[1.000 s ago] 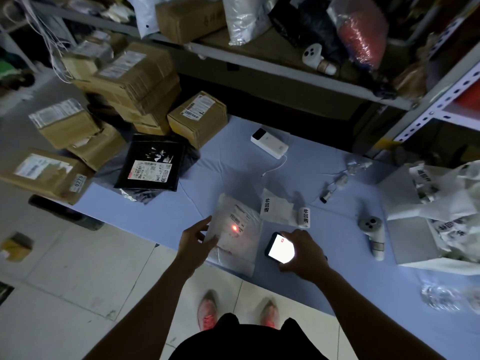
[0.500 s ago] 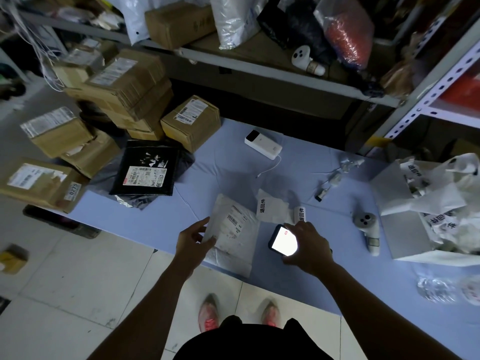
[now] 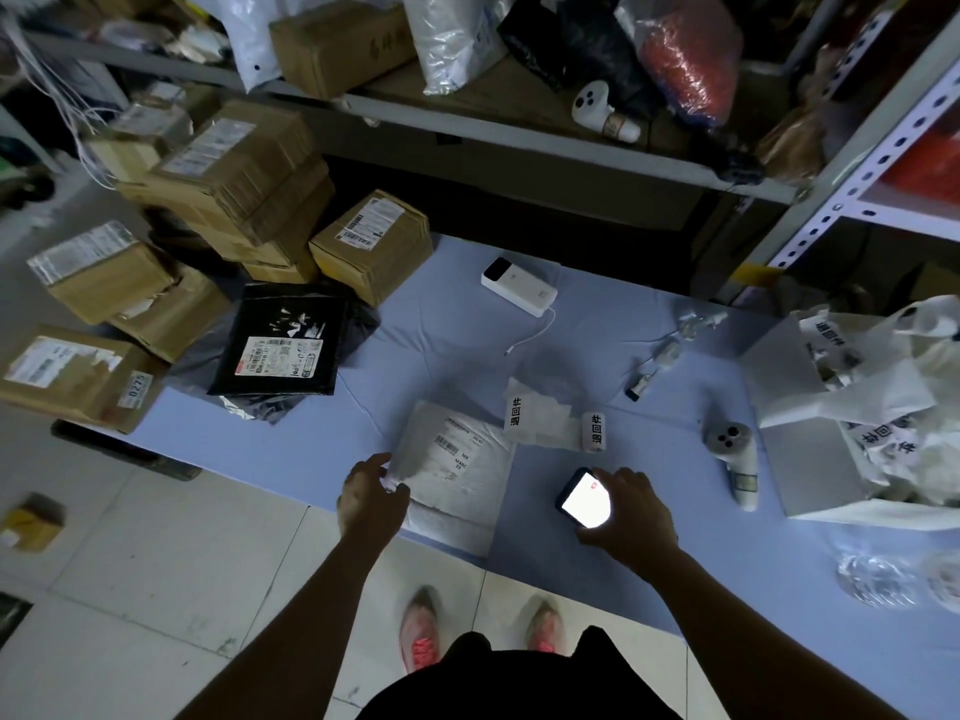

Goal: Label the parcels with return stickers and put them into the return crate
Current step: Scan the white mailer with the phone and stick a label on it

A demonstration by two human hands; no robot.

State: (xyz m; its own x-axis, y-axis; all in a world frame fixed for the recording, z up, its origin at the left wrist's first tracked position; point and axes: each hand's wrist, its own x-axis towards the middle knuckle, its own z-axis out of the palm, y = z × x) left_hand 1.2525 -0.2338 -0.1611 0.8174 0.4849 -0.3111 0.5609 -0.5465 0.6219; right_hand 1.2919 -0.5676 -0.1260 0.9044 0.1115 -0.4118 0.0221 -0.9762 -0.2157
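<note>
table under a pale blue cloth fills the view. stacked cardboard boxes crowd its ten o'clock corner, and a grey bin of already stickered white bags sits at three o'clock, probably the return crate. a black mailer lies at nine o'clock.

the parcel in hand, a white mailer, lies flat at the table's six o'clock edge, address label up, its near end a little over the edge. no return sticker shows on it, so the step looks like checking and then labelling it. to do that well:

- pin the mailer flat so the film does not wrinkle
- set the phone down out of the way
- peel one sticker from the sticker roll at the parcel's one o'clock
- press it on bare film beside the barcode, not over it

the left hand reaches palm down to the mailer's nine o'clock edge, thumb and forefinger narrowed onto it in a pinch. the right hand hovers at the parcel's three o'clock, fingers curled round a lit phone, screen up. the roll lies just beyond, apart from both hands.
</note>
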